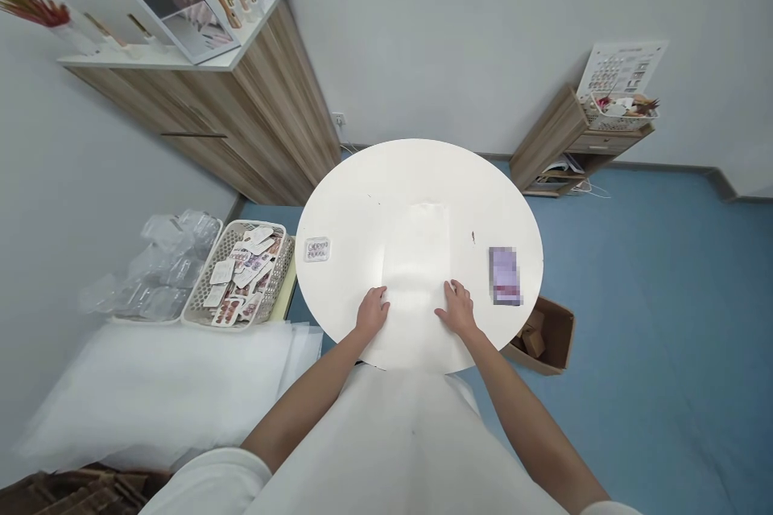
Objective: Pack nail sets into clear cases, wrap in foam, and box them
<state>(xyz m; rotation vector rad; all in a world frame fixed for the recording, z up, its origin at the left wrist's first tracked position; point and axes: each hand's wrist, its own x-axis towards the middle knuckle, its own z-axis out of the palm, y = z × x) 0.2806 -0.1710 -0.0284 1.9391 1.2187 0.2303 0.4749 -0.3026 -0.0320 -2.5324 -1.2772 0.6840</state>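
A thin, whitish, see-through plastic sheet or flat bag (416, 257) lies flat on the round white table (416, 165) in front of me. My left hand (373, 311) rests at its left edge, thumb and fingers apart. On the opposite edge is my right hand (457, 308), its thumb reaching onto the sheet and its fingers spread from it. Neither hand appears to lift anything. Left of the sheet sits a small clear case with small pieces in it (316, 249). Toward the right rim lies a blurred purple rectangular item (505, 275).
To the left stand a white basket of packaged cards (241, 278), clear plastic containers (172, 261) and stacked translucent sheets (163, 386). An open cardboard box (559, 338) is on the floor at right. A wooden cabinet (278, 96) and a small shelf unit (547, 141) stand by the walls.
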